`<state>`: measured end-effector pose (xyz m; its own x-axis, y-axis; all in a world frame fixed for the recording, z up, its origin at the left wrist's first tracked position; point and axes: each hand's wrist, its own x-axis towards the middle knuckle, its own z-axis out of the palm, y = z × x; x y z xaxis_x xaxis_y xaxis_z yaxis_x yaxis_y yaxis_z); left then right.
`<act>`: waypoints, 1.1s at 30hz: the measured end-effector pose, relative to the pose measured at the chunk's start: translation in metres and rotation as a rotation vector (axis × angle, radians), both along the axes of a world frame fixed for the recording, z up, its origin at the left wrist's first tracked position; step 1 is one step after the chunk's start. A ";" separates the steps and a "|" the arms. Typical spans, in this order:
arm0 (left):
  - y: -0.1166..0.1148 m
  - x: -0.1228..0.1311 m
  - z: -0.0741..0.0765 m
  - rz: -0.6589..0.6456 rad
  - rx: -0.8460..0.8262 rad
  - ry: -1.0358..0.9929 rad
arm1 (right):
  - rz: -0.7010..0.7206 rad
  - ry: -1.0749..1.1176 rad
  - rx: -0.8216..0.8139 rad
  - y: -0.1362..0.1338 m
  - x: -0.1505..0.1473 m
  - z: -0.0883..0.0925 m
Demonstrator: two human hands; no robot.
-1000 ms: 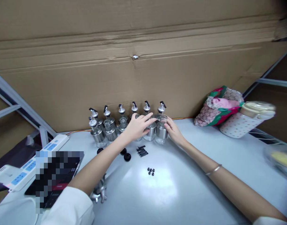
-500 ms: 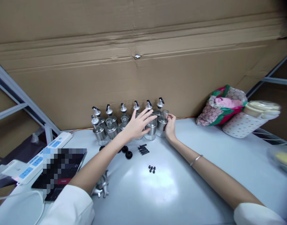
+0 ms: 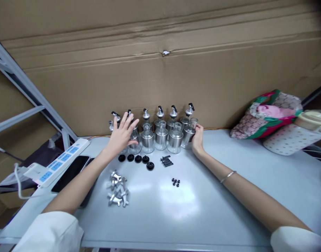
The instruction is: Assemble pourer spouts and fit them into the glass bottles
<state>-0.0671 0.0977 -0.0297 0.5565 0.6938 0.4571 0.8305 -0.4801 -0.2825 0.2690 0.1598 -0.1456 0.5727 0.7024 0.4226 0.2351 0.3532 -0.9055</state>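
My left hand [image 3: 121, 136] is spread open in front of the leftmost glass bottles, its fingers covering part of them. I see nothing in it. At the right end, my right hand [image 3: 198, 140] curls round the right side of a glass bottle [image 3: 188, 136] with a steel band and an uncapped neck. More such open-necked bottles, like this glass bottle [image 3: 175, 140], form the front row. Behind them stand bottles topped with silver pour spouts [image 3: 173, 111] with black flaps. The leftmost front bottle also carries a spout [image 3: 111, 126].
On the table [image 3: 155, 224] lie several black round caps [image 3: 138, 159], black strips [image 3: 166, 161], small black plugs [image 3: 176, 182] and silver spout parts [image 3: 118, 189]. A power strip [image 3: 63, 161] and a phone [image 3: 71, 171] are left; a patterned bag [image 3: 265, 115] and dotted jug [image 3: 286, 138] right.
My left hand has moved left, from the right-hand bottles to the left end of the row. My right hand stays at the same bottle. The view has shifted slightly.
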 end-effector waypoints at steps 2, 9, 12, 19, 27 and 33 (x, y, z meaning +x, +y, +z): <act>-0.004 0.003 -0.001 -0.020 -0.011 0.055 | 0.008 -0.024 0.008 -0.008 0.000 0.007; -0.051 0.013 0.016 -0.049 -0.002 -0.010 | 0.088 -0.218 0.170 -0.077 -0.027 0.055; -0.072 0.005 0.023 -0.098 -0.110 -0.004 | 0.362 -0.594 0.324 -0.116 -0.056 0.074; -0.109 -0.100 0.025 0.122 -0.486 -0.202 | 0.799 -1.060 0.467 -0.162 -0.097 0.077; -0.180 -0.131 -0.041 0.289 -0.463 -0.269 | 1.032 -1.118 0.375 -0.172 -0.118 0.061; -0.217 -0.059 -0.066 0.130 -0.601 -0.275 | 1.172 -1.323 0.146 -0.187 -0.146 0.044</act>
